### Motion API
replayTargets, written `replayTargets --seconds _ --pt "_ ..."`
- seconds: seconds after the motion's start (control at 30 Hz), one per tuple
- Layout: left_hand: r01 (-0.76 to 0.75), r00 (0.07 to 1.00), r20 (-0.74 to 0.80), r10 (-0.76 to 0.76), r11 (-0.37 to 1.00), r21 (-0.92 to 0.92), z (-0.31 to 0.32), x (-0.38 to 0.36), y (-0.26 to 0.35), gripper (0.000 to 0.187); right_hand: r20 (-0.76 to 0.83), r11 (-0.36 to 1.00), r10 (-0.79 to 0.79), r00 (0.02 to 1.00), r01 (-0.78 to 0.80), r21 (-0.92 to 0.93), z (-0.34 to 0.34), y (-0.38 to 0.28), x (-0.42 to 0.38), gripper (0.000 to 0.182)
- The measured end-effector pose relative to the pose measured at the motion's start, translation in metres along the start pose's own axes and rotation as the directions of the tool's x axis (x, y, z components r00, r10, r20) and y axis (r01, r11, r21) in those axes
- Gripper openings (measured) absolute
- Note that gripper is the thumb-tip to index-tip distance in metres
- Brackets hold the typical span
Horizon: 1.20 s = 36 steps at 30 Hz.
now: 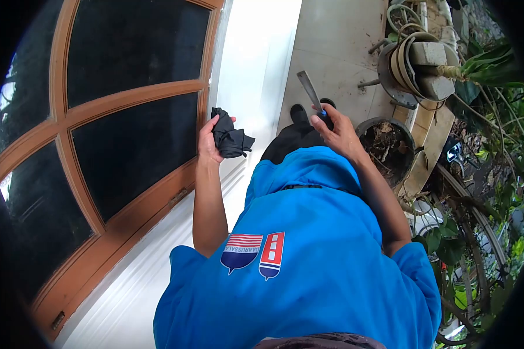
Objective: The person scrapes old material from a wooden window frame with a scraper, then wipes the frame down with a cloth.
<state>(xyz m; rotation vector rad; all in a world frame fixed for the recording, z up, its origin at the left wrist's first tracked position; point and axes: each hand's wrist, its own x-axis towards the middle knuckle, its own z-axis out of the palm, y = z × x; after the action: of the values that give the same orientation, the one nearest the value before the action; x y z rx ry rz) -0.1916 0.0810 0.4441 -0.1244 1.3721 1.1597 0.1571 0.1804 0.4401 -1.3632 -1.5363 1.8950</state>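
Observation:
A crumpled black cloth (pixel 232 137) lies in my left hand (pixel 208 139), its fingers wrapped round it, beside the wooden window frame. My right hand (pixel 339 135) grips a long flat tool (pixel 310 90) with a grey metal blade and a bit of blue near the fingers. The blade points up and to the left, away from my body, above the tiled floor. The two hands are apart, and most of the tool's handle is hidden by my right hand.
A brown-framed window (pixel 134 93) with dark panes stands at the left, above a white ledge (pixel 250 64). Along the right are a plant pot (pixel 387 148), a stand with coiled hose and blocks (pixel 428 61), and leafy plants (pixel 489 70). Grey tiles (pixel 337 52) lie ahead.

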Motion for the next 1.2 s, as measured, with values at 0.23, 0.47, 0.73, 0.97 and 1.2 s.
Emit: replayTargets --seconds 0.23,0.47,0.73,0.97,1.2 --pt "-0.261 0.926 0.327 0.188 0.945 0.195 0.057 0.000 -0.031 0.058 -0.004 0.981 -0.175 0.985 0.175 0.087 0.037 -0.016 0.021 0.047" --pt "-0.485 0.820 0.458 0.342 0.841 0.240 0.083 -0.008 -0.045 0.086 -0.044 0.921 -0.375 0.926 0.378 0.094 0.102 -0.038 0.022 0.046" --pt "-0.539 0.829 0.316 0.461 0.513 0.668 0.061 -0.020 -0.023 0.047 -0.004 0.900 -0.412 0.911 0.408 0.154 0.161 -0.018 0.037 0.054" --pt "-0.447 0.817 0.113 0.565 0.498 0.743 0.013 -0.016 -0.008 0.044 0.148 0.902 -0.326 0.934 0.260 0.345 0.169 -0.016 0.045 0.048" --pt "-0.571 0.799 0.338 0.498 0.451 0.686 -0.025 -0.022 -0.005 0.040 -0.091 0.889 -0.359 0.929 0.370 0.270 0.201 -0.012 0.049 0.036"
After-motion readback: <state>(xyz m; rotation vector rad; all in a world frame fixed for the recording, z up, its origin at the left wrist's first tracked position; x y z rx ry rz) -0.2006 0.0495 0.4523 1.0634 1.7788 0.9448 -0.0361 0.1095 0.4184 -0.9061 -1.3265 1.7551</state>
